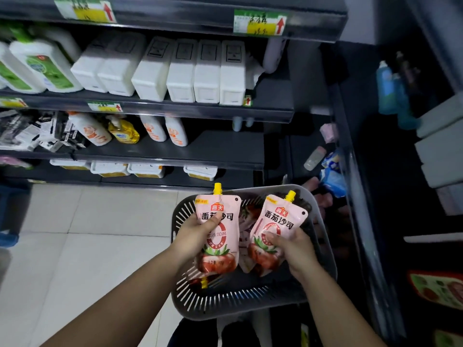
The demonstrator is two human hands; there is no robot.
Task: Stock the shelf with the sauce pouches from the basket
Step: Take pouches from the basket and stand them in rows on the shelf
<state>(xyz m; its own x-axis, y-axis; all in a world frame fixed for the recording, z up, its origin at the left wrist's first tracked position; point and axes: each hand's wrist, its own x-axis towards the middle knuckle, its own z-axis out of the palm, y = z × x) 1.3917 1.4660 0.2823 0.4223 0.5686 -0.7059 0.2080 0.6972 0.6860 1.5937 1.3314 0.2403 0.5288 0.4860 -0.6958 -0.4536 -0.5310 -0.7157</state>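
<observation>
Dark shelf (pixel 213 149) ahead, white boxes (pixel 183 71) and bottles (pixel 95 131) on its tiers. Grey slotted basket (pixel 225 304) below, more pouches inside. Over it, upright: left pouch (pixel 225 236) clasped in left grip (pixel 195 234), right pouch (pixel 278 219) clasped in right grip (pixel 293 249).

Dim, soft-focus wide-angle view; blown-out white bottles (pixel 180 71), murky right side, bowed edges.

Smooth, glossy plastic film on the sauce pouches (pixel 280 219), hard yellow plastic caps (pixel 217 188). Matt grey slotted plastic for the basket (pixel 225 304). Dark matt metal-looking shelf (pixel 213 151), shiny smooth floor tiles (pixel 87 234), white plastic containers (pixel 180 71).
</observation>
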